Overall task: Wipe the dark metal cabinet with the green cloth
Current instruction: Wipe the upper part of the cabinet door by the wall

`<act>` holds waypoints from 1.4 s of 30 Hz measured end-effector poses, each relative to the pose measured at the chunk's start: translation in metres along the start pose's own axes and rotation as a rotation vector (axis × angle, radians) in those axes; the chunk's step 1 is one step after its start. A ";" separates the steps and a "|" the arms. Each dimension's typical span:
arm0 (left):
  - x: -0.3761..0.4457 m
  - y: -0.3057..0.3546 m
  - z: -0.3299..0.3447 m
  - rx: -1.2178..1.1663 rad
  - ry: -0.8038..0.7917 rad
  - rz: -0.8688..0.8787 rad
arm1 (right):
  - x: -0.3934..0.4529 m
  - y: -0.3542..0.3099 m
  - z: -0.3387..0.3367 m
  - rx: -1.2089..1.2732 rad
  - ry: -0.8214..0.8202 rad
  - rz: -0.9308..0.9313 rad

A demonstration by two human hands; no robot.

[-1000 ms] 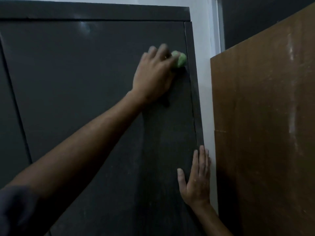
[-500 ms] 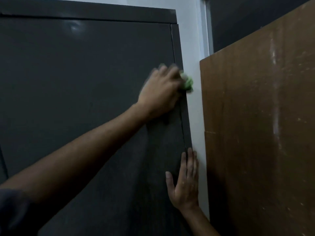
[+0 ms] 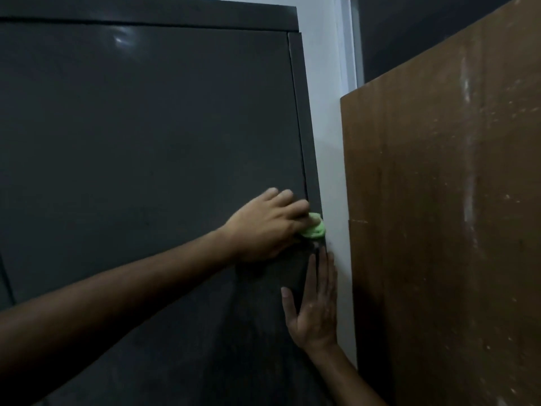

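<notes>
Left hand [image 3: 265, 227] gripping green cloth [image 3: 314, 230], pressed to cabinet [image 3: 146, 127] at its right edge. Right hand [image 3: 314, 303] just below, flat on that edge, fingers straight. Brown board [image 3: 445, 230] beside.

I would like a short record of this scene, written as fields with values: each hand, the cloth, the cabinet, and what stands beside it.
left hand: grips the green cloth, pressing it on the cabinet's right edge
right hand: flat, fingers straight, on the same edge just below the cloth
dark metal cabinet: door closed, faint streaks on its lower part
brown board: upright, right of the cabinet
white wall: narrow strip between cabinet and board
</notes>
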State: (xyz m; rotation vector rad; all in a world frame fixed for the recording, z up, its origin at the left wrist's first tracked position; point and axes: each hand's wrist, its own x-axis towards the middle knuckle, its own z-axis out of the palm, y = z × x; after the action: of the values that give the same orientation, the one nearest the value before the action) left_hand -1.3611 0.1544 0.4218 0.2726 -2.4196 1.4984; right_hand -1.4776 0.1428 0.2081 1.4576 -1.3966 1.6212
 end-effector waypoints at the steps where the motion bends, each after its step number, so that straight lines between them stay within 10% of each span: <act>1: -0.001 -0.011 -0.003 0.010 0.035 -0.068 | 0.000 0.000 0.000 -0.003 -0.004 -0.003; 5: 0.008 -0.044 -0.017 0.034 0.244 -0.605 | 0.001 0.000 0.001 -0.027 -0.015 -0.010; 10: -0.010 0.017 0.001 -0.004 0.018 -0.054 | -0.001 -0.001 -0.001 0.014 -0.020 0.008; 16: 0.003 -0.029 -0.012 0.018 0.181 -0.589 | 0.000 0.004 -0.004 0.021 -0.049 -0.017; 21: -0.017 0.019 -0.002 -0.039 -0.055 -0.078 | 0.000 -0.001 -0.018 0.097 -0.129 0.052; 26: -0.022 -0.002 -0.010 -0.050 0.173 -0.624 | 0.012 -0.032 -0.051 0.211 -0.003 0.272; 34: -0.063 0.041 -0.006 -0.562 -0.005 -0.395 | 0.065 -0.111 -0.055 0.584 0.075 0.608; 42: -0.160 0.067 -0.018 -0.452 0.049 -0.225 | 0.075 -0.095 -0.051 0.397 0.272 0.326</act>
State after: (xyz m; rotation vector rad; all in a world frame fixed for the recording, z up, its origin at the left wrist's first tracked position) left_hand -1.2280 0.2019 0.3190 0.3863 -2.5051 0.8275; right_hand -1.4322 0.2020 0.3164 1.1865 -1.2500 2.3129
